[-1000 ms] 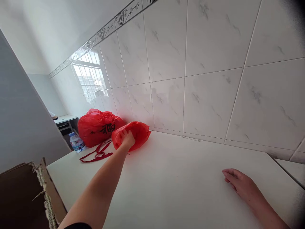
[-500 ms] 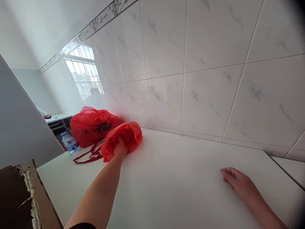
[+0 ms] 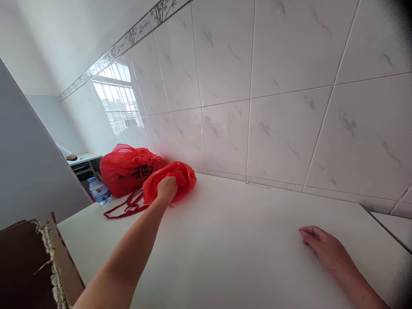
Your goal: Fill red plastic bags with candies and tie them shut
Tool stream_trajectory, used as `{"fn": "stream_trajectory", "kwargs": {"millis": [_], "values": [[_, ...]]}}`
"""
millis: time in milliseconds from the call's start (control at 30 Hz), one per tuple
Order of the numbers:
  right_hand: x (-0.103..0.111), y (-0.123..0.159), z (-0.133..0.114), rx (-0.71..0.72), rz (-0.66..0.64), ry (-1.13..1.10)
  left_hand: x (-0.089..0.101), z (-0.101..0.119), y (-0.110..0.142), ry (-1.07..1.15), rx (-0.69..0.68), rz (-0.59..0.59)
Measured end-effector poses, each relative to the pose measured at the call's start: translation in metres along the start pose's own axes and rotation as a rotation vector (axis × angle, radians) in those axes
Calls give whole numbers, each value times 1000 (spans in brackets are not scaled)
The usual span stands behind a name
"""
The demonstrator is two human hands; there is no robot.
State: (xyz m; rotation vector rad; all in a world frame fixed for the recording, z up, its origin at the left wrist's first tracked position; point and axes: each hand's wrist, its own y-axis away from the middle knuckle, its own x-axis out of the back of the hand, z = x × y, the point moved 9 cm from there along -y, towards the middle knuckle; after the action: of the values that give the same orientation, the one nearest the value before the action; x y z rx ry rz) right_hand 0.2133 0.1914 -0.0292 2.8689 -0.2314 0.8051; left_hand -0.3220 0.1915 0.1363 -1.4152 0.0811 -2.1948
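Note:
My left hand [image 3: 168,188] is at the mouth of an opened red plastic bag [image 3: 188,179], its fingers curled down into the bag. What they grip, if anything, is hidden by the hand and the red film. On the right, my right hand [image 3: 322,243] rests on the white tabletop [image 3: 234,231], loosely closed with thumb and fingers together and nothing visible in them. Behind the opened bag sits a fuller red plastic bag [image 3: 125,171] with black printed characters. Dark red straps [image 3: 124,211] lie beside the two bags.
A clear water bottle [image 3: 99,191] with a blue cap stands left of the fuller bag. An open cardboard box [image 3: 66,262] with a torn edge is at lower left. The tiled wall [image 3: 225,141] runs along the back. Another person's arm [image 3: 69,155] shows far left.
My left hand has come up and partly out of the opened bag, so more of the hand shows. The bag's mouth has shifted and crumpled. My right hand stays put.

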Motion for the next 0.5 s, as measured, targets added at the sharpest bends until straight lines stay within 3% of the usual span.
{"fn": "stream_trajectory", "kwargs": {"millis": [133,400,500], "values": [[0,2,-2,13,9,6,4,32,22,-73,-147,-101],[-3,-2,4,-3,-11,14,-30,109,99,132,-405,-709],[-3,-1,4,0,-14,26,-37,118,99,296,-400,-794]]}}
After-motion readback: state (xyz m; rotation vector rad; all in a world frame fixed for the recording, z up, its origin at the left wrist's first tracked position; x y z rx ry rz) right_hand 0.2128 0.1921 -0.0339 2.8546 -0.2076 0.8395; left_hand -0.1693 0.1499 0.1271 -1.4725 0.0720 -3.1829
